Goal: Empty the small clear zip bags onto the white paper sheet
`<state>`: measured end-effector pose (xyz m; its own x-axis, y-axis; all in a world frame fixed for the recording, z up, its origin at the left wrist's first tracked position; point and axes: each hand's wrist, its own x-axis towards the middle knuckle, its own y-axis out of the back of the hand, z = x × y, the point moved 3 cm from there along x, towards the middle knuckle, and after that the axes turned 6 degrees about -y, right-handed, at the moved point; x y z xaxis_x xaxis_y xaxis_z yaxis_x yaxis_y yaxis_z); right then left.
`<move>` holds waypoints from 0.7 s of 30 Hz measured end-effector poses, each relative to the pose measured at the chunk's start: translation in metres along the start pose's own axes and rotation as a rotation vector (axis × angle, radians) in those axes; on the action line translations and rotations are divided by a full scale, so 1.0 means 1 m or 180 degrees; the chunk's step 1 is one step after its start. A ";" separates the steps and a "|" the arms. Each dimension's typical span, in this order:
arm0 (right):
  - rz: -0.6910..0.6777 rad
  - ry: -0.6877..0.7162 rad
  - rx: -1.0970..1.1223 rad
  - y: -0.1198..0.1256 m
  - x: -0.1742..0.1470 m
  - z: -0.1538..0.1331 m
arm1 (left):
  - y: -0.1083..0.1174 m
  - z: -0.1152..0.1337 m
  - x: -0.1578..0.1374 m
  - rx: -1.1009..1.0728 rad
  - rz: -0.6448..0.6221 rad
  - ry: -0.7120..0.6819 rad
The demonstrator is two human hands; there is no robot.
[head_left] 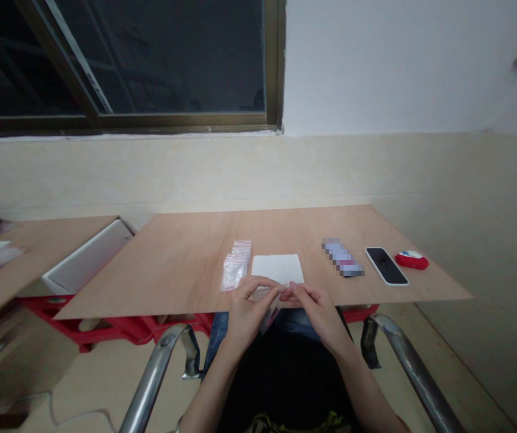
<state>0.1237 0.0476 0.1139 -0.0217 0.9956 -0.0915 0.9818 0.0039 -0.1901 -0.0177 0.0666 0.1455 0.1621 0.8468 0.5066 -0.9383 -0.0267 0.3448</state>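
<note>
My left hand (248, 307) is closed in a pinch at the table's front edge, thumb and forefinger together. Beside it my right hand (316, 305) pinches too, its fingertips nearly meeting those of the left. Between them a small clear plastic bag (269, 317) with a pinkish mark hangs below the fingers, partly hidden by my left hand. Just beyond the fingertips lies a white sheet of paper (278, 268). To its left, small clear zip bags (236, 264) with reddish edges lie in an overlapping stack.
Right of the paper lie a blurred-out strip (343, 258), a phone (386, 266) with a white edge, and a red-and-white case (411, 260). Red plastic stools (105, 328) stand under the wooden table (181, 252). Metal armrests (156, 373) flank me.
</note>
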 end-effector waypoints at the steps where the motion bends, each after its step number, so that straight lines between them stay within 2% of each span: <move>1: -0.0072 -0.0069 0.0123 -0.002 -0.002 -0.001 | -0.001 -0.001 0.000 -0.0043 -0.0009 0.0039; 5: -0.0238 -0.0169 0.0407 -0.008 -0.006 -0.004 | -0.003 -0.003 -0.001 -0.0212 0.0029 0.0124; 14: -0.0200 -0.0246 0.0918 -0.013 -0.010 -0.010 | -0.003 0.004 0.002 -0.0156 0.0028 0.0030; 21: -0.0093 -0.0178 0.1135 -0.017 -0.010 -0.010 | -0.008 0.002 0.000 -0.0532 -0.0225 0.0223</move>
<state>0.1086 0.0382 0.1278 -0.0689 0.9888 -0.1323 0.8531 -0.0104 -0.5217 -0.0096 0.0654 0.1443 0.2131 0.8785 0.4275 -0.9639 0.1177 0.2387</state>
